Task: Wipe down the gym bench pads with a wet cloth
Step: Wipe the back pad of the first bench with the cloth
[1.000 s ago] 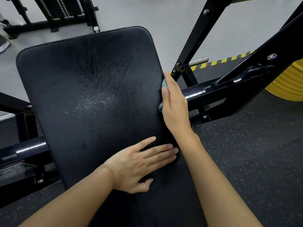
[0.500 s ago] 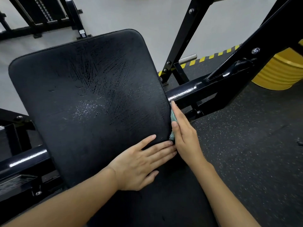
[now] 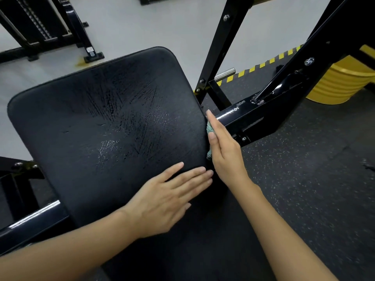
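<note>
A black bench pad [image 3: 105,126] fills the middle of the view, with shiny wet streaks across its top. My right hand [image 3: 225,151] presses a teal cloth [image 3: 210,130] flat against the pad's right side edge; only a sliver of cloth shows beside my fingers. My left hand [image 3: 168,197] lies flat and open on the pad's near right corner, fingers together pointing right, almost touching my right wrist.
A black steel frame [image 3: 263,110] with bolted beams rises right beside the pad's right edge. A yellow weight plate [image 3: 341,82] stands at the far right on speckled rubber flooring. Another black machine base [image 3: 40,37] stands at the top left.
My right hand slid the cloth down the pad's right edge toward me, then back up a little. My left hand stayed on the pad. The view shifted.
</note>
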{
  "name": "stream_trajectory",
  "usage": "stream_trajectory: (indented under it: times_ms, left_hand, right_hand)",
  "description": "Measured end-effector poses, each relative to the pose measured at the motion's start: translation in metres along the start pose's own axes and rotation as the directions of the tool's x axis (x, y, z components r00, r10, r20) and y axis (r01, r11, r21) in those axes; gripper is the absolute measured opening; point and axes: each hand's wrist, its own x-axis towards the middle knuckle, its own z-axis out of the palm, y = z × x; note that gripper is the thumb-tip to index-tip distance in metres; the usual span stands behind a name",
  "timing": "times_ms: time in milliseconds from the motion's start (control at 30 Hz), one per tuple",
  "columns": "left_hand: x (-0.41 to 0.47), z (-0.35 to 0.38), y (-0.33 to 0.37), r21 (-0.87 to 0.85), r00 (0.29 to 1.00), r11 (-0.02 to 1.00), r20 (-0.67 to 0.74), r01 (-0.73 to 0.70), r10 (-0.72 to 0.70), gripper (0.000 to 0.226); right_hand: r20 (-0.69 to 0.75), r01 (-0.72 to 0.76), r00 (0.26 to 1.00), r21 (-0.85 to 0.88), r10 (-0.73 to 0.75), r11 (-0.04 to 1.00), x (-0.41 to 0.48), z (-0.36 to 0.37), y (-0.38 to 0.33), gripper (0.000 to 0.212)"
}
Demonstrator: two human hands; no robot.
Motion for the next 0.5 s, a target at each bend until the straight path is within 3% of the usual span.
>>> stream_trajectory:
  times_ms: [233, 500]
  left_hand:
    - [-0.010, -0.019, -0.045, 0.064, 0.999, 0.997, -0.004, 0.042, -0.042, 0.064]
    - [-0.010, -0.041, -0.104, 0.140, 0.999, 0.989, 0.010, 0.045, -0.047, 0.059]
  right_hand:
    - [-0.004, -0.016, 1.000, 0.003, 0.016, 1.000, 0.059, 0.012, -0.023, 0.044]
    - [-0.001, -0.045, 0.999, -0.006, 0.045, 0.999, 0.013, 0.003, -0.011, 0.046]
